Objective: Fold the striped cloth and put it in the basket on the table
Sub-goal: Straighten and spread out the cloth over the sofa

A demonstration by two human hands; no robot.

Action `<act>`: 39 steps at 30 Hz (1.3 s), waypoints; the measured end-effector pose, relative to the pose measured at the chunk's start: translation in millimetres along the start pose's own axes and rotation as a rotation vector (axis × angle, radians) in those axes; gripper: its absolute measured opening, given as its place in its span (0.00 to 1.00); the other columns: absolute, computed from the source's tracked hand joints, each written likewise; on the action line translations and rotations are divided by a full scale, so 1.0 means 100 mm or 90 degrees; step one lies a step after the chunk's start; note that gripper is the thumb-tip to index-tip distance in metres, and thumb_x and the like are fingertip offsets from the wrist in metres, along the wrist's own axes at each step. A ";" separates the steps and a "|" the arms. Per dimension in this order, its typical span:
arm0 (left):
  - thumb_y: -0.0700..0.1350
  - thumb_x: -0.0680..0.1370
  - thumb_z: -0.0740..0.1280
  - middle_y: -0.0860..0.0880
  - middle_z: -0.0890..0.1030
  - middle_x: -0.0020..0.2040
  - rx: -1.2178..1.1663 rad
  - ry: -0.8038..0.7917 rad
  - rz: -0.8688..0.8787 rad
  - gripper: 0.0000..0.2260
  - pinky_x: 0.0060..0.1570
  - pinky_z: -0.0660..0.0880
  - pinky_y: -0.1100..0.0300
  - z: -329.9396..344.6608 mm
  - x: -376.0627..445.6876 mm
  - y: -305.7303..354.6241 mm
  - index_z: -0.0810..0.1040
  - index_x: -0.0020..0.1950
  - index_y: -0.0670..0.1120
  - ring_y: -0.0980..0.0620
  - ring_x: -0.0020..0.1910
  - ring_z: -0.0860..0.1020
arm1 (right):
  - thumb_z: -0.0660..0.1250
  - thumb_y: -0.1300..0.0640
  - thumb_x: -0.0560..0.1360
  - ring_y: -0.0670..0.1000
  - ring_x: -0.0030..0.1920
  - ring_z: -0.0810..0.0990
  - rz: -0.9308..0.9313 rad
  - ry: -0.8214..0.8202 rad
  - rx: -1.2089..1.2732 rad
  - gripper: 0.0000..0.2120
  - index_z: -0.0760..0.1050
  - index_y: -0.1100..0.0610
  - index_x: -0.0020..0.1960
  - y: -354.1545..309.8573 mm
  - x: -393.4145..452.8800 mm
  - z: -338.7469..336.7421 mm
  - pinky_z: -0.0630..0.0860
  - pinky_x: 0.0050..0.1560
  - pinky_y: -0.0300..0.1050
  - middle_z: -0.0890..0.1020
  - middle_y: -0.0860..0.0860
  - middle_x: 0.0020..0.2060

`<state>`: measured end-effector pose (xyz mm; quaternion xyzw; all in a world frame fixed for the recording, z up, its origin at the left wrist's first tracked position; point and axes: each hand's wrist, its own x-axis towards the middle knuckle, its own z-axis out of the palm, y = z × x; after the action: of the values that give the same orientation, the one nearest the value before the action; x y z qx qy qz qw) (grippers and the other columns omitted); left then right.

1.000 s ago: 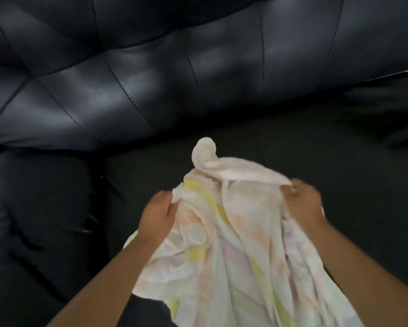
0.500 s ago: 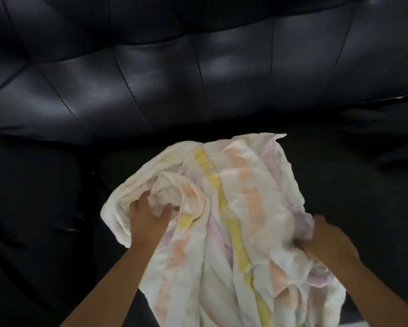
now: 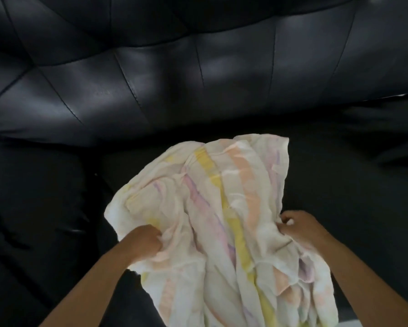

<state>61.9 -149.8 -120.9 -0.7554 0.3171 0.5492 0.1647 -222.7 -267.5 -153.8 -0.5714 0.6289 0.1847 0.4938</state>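
Observation:
The striped cloth [image 3: 221, 204] is white with pale yellow, orange and purple stripes. It lies crumpled and partly spread on the black sofa seat, its far edge reaching toward the backrest. My left hand [image 3: 142, 241] is closed on a bunch of fabric at the cloth's left side. My right hand [image 3: 298, 226] pinches the cloth's right edge. The near part of the cloth hangs down between my forearms. No basket or table is in view.
The black tufted leather sofa backrest [image 3: 174, 79] fills the upper half of the view. The dark seat cushion [image 3: 340, 185] lies to the right of the cloth. Another dark cushion [image 3: 33, 197] is at the left.
The cloth went from a bunched, twisted heap to spread out over the seat. Both hands shifted back toward me and apart, each keeping hold of the fabric.

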 end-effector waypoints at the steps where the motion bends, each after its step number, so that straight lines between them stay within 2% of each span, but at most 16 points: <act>1: 0.47 0.77 0.57 0.49 0.79 0.49 0.178 0.002 -0.069 0.13 0.48 0.73 0.64 -0.01 -0.01 -0.13 0.75 0.55 0.43 0.49 0.51 0.76 | 0.67 0.62 0.70 0.49 0.32 0.68 0.016 -0.078 -0.025 0.14 0.66 0.57 0.29 0.02 -0.04 0.02 0.59 0.29 0.41 0.70 0.54 0.29; 3: 0.51 0.78 0.55 0.48 0.75 0.61 0.354 0.028 -0.168 0.17 0.57 0.71 0.59 -0.02 -0.04 -0.29 0.70 0.62 0.45 0.48 0.60 0.73 | 0.67 0.61 0.67 0.48 0.30 0.65 0.072 -0.162 -0.071 0.16 0.63 0.55 0.26 0.09 -0.07 0.05 0.59 0.29 0.41 0.67 0.52 0.27; 5: 0.48 0.78 0.55 0.46 0.69 0.65 0.388 0.170 -0.204 0.18 0.60 0.69 0.55 -0.10 -0.10 -0.25 0.65 0.66 0.45 0.46 0.63 0.69 | 0.69 0.56 0.67 0.47 0.28 0.66 0.104 -0.128 -0.101 0.16 0.64 0.55 0.27 0.12 -0.07 0.03 0.60 0.28 0.40 0.67 0.50 0.26; 9: 0.42 0.76 0.60 0.42 0.64 0.70 0.194 0.441 0.150 0.24 0.65 0.65 0.51 -0.14 0.10 0.35 0.59 0.71 0.42 0.43 0.67 0.64 | 0.65 0.46 0.73 0.49 0.33 0.73 0.093 0.087 0.071 0.18 0.74 0.62 0.43 0.10 -0.01 -0.04 0.66 0.32 0.42 0.75 0.51 0.31; 12: 0.46 0.78 0.58 0.45 0.62 0.72 0.134 0.414 0.324 0.23 0.70 0.58 0.57 -0.07 0.41 1.14 0.57 0.72 0.45 0.48 0.71 0.60 | 0.67 0.49 0.73 0.54 0.40 0.74 0.077 0.154 0.119 0.15 0.70 0.61 0.44 0.08 0.09 0.05 0.67 0.39 0.43 0.75 0.54 0.37; 15: 0.49 0.77 0.60 0.46 0.62 0.73 0.190 0.341 0.338 0.25 0.71 0.57 0.55 0.01 0.81 1.70 0.56 0.72 0.48 0.47 0.72 0.58 | 0.67 0.53 0.73 0.53 0.41 0.74 0.019 0.158 0.112 0.11 0.70 0.56 0.36 0.11 0.18 0.22 0.66 0.41 0.41 0.75 0.52 0.35; 17: 0.46 0.76 0.60 0.44 0.71 0.66 0.212 0.380 0.341 0.19 0.64 0.64 0.56 0.08 0.95 1.78 0.67 0.67 0.48 0.44 0.65 0.67 | 0.66 0.57 0.73 0.53 0.38 0.74 -0.012 0.167 0.134 0.14 0.68 0.56 0.31 0.11 0.20 0.24 0.66 0.40 0.42 0.73 0.52 0.30; 19: 0.40 0.73 0.60 0.41 0.80 0.50 0.104 0.497 0.474 0.11 0.52 0.68 0.61 0.11 0.90 1.67 0.79 0.52 0.42 0.43 0.52 0.74 | 0.66 0.60 0.73 0.53 0.35 0.73 -0.026 0.232 0.223 0.12 0.70 0.57 0.31 0.15 0.16 0.19 0.67 0.39 0.43 0.73 0.52 0.28; 22: 0.39 0.69 0.59 0.42 0.79 0.36 0.009 0.610 0.644 0.07 0.43 0.67 0.63 0.18 0.56 1.19 0.77 0.38 0.43 0.51 0.40 0.71 | 0.65 0.60 0.73 0.50 0.34 0.73 -0.047 0.306 0.300 0.04 0.74 0.57 0.40 0.19 0.00 0.10 0.68 0.39 0.42 0.75 0.49 0.31; 25: 0.38 0.68 0.59 0.50 0.70 0.40 0.109 0.546 0.652 0.06 0.40 0.68 0.63 0.48 0.30 0.50 0.70 0.40 0.48 0.52 0.39 0.68 | 0.68 0.60 0.72 0.44 0.33 0.72 -0.065 0.229 0.242 0.04 0.73 0.56 0.40 0.22 -0.14 0.17 0.66 0.33 0.32 0.74 0.45 0.31; 28: 0.40 0.68 0.57 0.49 0.79 0.42 0.162 0.461 0.518 0.08 0.48 0.70 0.59 0.76 0.29 0.01 0.72 0.43 0.49 0.54 0.44 0.70 | 0.69 0.58 0.71 0.44 0.31 0.68 -0.034 0.108 0.145 0.13 0.67 0.54 0.32 0.24 -0.15 0.28 0.62 0.30 0.33 0.70 0.46 0.28; 31: 0.43 0.70 0.56 0.41 0.83 0.43 0.079 0.453 0.429 0.11 0.56 0.65 0.61 0.79 0.28 -0.01 0.71 0.50 0.47 0.55 0.48 0.70 | 0.71 0.56 0.69 0.45 0.30 0.69 -0.033 0.053 0.120 0.14 0.66 0.53 0.32 0.21 -0.13 0.22 0.62 0.29 0.36 0.71 0.48 0.29; 33: 0.52 0.74 0.56 0.39 0.81 0.48 0.003 0.453 0.391 0.15 0.55 0.68 0.63 0.67 0.25 0.14 0.70 0.55 0.46 0.53 0.51 0.69 | 0.72 0.54 0.69 0.47 0.35 0.73 -0.042 0.015 0.192 0.10 0.72 0.57 0.40 0.16 -0.12 0.14 0.66 0.31 0.36 0.75 0.49 0.34; 36: 0.67 0.70 0.54 0.37 0.76 0.59 -0.032 0.444 0.381 0.35 0.60 0.66 0.57 0.50 0.30 0.50 0.72 0.61 0.39 0.45 0.62 0.70 | 0.67 0.51 0.73 0.44 0.31 0.72 -0.153 0.052 0.107 0.11 0.72 0.54 0.34 0.05 -0.12 0.13 0.65 0.29 0.33 0.73 0.46 0.28; 38: 0.62 0.70 0.61 0.41 0.71 0.66 -0.010 0.376 0.385 0.33 0.64 0.62 0.57 0.39 0.30 0.73 0.67 0.67 0.41 0.44 0.67 0.67 | 0.62 0.47 0.71 0.42 0.29 0.73 -0.284 0.095 0.048 0.16 0.69 0.53 0.29 0.00 -0.21 0.22 0.65 0.31 0.34 0.73 0.45 0.22; 39: 0.57 0.72 0.63 0.44 0.69 0.69 -0.060 0.303 0.367 0.31 0.65 0.62 0.58 0.39 0.32 0.82 0.62 0.70 0.43 0.46 0.68 0.67 | 0.59 0.47 0.70 0.39 0.33 0.76 -0.351 0.052 0.042 0.13 0.75 0.54 0.33 -0.01 -0.30 0.27 0.68 0.35 0.29 0.79 0.42 0.25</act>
<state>-14.1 -196.9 -155.6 -0.7483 0.5207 0.3961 -0.1098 -214.3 -230.0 -140.5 -0.7115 0.4748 -0.0008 0.5180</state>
